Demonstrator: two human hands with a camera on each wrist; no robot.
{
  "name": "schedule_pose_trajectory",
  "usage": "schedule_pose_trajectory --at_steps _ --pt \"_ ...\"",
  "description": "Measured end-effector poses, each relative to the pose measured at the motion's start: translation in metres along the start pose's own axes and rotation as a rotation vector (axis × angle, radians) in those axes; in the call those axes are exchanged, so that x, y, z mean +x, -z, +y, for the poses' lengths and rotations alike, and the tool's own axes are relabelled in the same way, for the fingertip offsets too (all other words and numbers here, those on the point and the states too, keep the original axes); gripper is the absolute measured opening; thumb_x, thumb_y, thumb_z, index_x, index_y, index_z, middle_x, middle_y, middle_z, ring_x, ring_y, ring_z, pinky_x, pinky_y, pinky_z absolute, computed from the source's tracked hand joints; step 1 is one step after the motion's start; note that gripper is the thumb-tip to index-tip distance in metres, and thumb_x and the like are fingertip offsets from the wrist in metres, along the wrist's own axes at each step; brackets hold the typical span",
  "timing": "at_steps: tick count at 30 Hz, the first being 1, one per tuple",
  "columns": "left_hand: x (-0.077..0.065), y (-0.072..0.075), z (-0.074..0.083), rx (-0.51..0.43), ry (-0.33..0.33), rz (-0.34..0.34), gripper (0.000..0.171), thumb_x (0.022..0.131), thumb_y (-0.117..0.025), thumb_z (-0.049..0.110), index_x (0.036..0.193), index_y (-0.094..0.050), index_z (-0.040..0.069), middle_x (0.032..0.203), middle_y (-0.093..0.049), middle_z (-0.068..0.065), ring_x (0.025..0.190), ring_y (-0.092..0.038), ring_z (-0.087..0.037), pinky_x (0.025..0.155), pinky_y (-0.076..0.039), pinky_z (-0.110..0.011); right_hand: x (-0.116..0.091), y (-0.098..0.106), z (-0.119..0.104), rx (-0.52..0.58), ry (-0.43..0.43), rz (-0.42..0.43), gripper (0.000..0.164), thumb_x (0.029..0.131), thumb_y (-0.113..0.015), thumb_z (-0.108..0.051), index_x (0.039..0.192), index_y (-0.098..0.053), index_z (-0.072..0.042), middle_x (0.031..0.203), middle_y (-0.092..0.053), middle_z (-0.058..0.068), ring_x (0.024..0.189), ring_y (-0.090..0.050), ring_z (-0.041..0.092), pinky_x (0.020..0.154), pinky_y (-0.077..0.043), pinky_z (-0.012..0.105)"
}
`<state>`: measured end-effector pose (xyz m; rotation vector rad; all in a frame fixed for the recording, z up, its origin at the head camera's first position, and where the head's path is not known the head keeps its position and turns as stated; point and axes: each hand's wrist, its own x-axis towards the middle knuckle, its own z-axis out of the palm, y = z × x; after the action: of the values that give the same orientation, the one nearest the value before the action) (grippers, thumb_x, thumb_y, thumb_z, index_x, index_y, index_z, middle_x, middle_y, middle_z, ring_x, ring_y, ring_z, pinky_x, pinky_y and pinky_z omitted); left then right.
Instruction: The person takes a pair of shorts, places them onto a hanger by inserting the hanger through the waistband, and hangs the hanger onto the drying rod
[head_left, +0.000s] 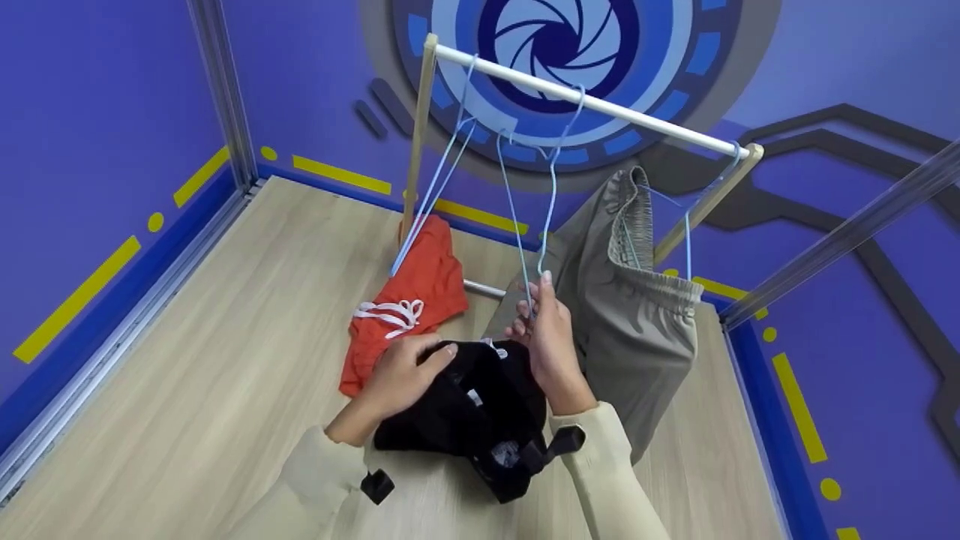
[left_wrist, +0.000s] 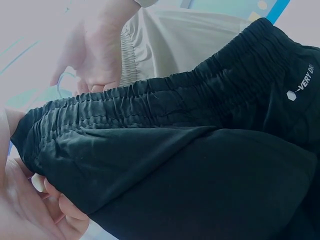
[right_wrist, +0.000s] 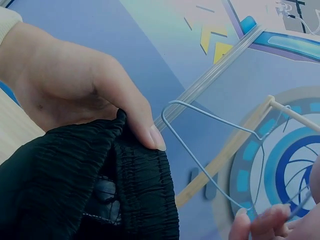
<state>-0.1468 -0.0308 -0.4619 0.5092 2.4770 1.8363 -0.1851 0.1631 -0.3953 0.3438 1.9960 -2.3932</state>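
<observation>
My left hand [head_left: 401, 379] grips the elastic waistband of black shorts [head_left: 431, 420], thumb on the outside as the right wrist view shows. White lettering [left_wrist: 303, 82] is printed near the waistband. My right hand [head_left: 553, 349] pinches the lower end of a blue wire hanger [head_left: 553, 191], which hooks over the white rod [head_left: 637, 117] of a small rack. The hanger's end hangs above the shorts' opening, and the shorts droop below both hands. Part of the right hand's fingers is hidden behind the thumb.
Orange shorts [head_left: 442, 274] with a white drawstring hang on another wire hanger [head_left: 431, 202] at the left. Grey-green trousers [head_left: 637, 337] hang at the right beside my right hand. The rack's wooden posts [head_left: 420, 112] stand on a wood-grain surface [head_left: 187, 360] by blue walls.
</observation>
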Motion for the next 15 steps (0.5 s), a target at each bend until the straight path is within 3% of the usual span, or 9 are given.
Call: schedule_pose_trajectory --at_steps 4,7,11,15 --pt "-0.0007 -0.0007 -0.0002 0.007 0.004 -0.001 0.038 0.090 -0.053 0.040 0.114 -0.063 0.012 0.115 -0.063 0.003 0.108 -0.056 -0.011 0.092 -0.045 -0.038 0.0002 0.0026 -0.0007 -0.016 0.011 0.024 0.051 0.095 -0.032 -0.050 0.106 -0.053 -0.004 0.062 -0.031 -0.004 0.047 -0.028 0.009 0.052 -0.040 0.026" --pt "-0.0005 -0.0006 0.0054 0.002 0.001 -0.001 0.028 0.091 -0.054 0.034 0.102 -0.067 0.012 0.093 -0.063 0.006 0.092 -0.056 -0.009 0.083 -0.046 -0.031 0.0007 0.0051 -0.0007 -0.028 0.013 0.034 0.050 0.095 -0.032 -0.050 0.105 -0.053 -0.006 0.061 -0.029 -0.006 0.047 -0.026 0.008 0.051 -0.037 0.024" --pt "0.0008 -0.0019 0.0065 -0.004 -0.009 0.005 0.020 0.091 -0.054 0.032 0.086 -0.065 0.016 0.073 -0.050 0.008 0.075 -0.048 -0.010 0.071 -0.041 -0.026 0.0014 0.0081 0.0008 -0.018 0.024 0.038 0.049 0.095 -0.032 -0.051 0.104 -0.054 -0.007 0.062 -0.027 -0.007 0.046 -0.024 0.006 0.050 -0.035 0.023" --pt "0.0018 -0.0034 0.0007 0.000 -0.021 0.011 0.021 0.090 -0.054 0.037 0.088 -0.066 0.020 0.077 -0.055 0.009 0.078 -0.050 -0.008 0.073 -0.042 -0.025 0.0019 0.0095 0.0030 0.001 0.052 0.038 0.051 0.096 -0.030 -0.049 0.103 -0.054 -0.005 0.063 -0.027 -0.006 0.045 -0.024 0.005 0.049 -0.034 0.021"
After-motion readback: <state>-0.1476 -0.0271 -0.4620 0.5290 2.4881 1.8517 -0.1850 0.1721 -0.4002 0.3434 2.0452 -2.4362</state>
